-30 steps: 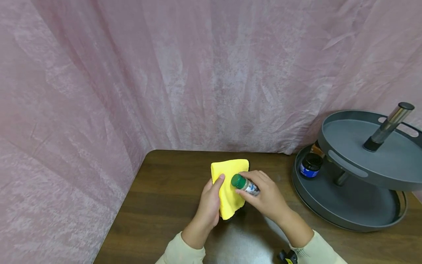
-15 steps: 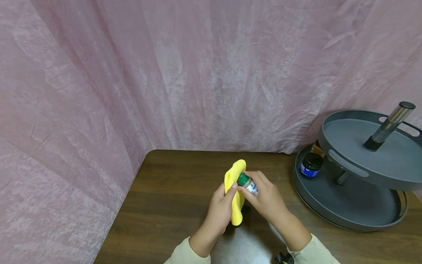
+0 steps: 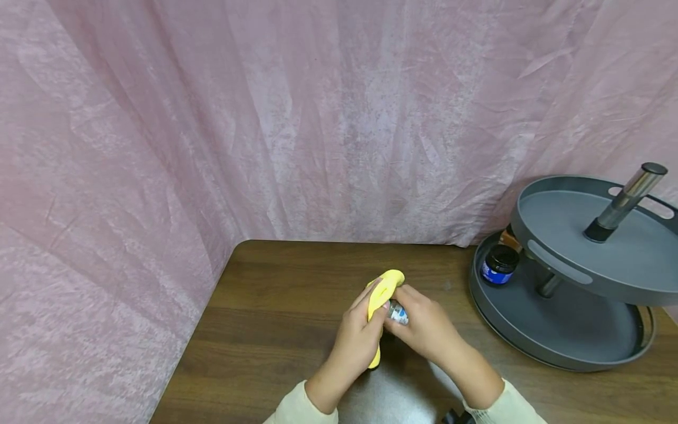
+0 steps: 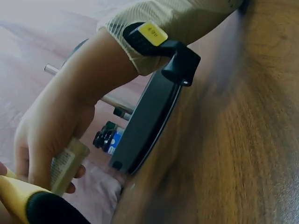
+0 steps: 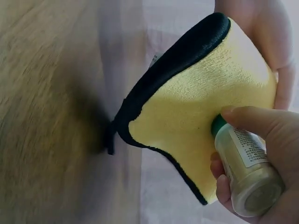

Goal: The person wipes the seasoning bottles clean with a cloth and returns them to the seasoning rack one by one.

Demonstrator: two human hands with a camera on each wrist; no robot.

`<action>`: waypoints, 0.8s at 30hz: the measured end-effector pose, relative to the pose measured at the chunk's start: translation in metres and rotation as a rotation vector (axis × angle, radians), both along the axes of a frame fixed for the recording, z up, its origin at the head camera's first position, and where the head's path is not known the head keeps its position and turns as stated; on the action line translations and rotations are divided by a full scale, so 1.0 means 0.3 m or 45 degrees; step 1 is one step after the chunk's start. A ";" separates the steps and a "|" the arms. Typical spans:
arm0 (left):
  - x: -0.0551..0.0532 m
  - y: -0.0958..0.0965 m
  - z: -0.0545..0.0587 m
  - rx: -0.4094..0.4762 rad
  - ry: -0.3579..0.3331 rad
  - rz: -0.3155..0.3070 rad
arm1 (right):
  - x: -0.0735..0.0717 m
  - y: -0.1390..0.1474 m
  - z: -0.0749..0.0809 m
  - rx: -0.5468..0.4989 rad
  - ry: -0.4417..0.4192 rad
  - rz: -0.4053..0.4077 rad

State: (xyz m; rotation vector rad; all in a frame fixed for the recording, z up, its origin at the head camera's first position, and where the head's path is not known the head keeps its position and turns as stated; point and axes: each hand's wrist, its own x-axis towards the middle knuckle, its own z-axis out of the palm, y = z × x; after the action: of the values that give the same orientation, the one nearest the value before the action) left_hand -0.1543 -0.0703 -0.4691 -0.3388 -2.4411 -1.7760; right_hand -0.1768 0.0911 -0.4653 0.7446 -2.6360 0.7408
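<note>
A yellow cloth (image 5: pixel 196 102) with a dark edge is gripped by my left hand (image 3: pixel 356 338), folded between thumb and fingers. My right hand (image 3: pixel 424 324) holds a small clear spice jar (image 5: pixel 245 168) with a printed label and a green cap (image 5: pixel 217 125). The cap end presses against the cloth, and in the head view the cloth and left fingers hide it. In the left wrist view the jar (image 4: pixel 66 165) shows under the right hand's fingers, beside the cloth's dark edge.
A grey two-tier round tray stand (image 3: pixel 561 335) with a metal post (image 3: pixel 625 203) stands at the right of the wooden table (image 3: pixel 275 306). On its lower tier sits a black-lidded jar (image 3: pixel 499 265) with a blue label. Pink curtain (image 3: pixel 339 118) hangs behind.
The left hand has moved right and folded the cloth toward the spice jar. The green cap, visible earlier in the head view, is now covered. The right hand stays near the same place.
</note>
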 end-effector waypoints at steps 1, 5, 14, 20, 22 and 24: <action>-0.001 -0.002 0.001 -0.002 -0.006 0.008 | 0.003 0.001 0.003 0.012 0.017 0.022; -0.005 -0.011 0.013 0.072 -0.089 0.028 | 0.012 0.001 0.015 -0.026 0.114 0.116; 0.004 -0.014 0.034 0.352 -0.279 0.000 | 0.017 -0.019 0.011 -0.251 0.214 0.123; 0.013 0.004 0.025 0.209 -0.233 0.056 | 0.014 -0.023 0.004 -0.253 0.118 0.003; 0.015 0.010 0.020 0.181 -0.213 0.058 | 0.014 -0.022 0.002 -0.249 0.071 -0.041; 0.018 0.015 0.019 0.172 -0.189 0.053 | 0.014 -0.022 0.000 -0.235 0.038 -0.074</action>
State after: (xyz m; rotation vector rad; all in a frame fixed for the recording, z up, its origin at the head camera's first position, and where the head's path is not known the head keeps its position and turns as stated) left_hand -0.1488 -0.0659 -0.4635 -0.1475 -2.3862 -2.0021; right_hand -0.1727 0.0846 -0.4653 0.6199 -2.5080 0.9337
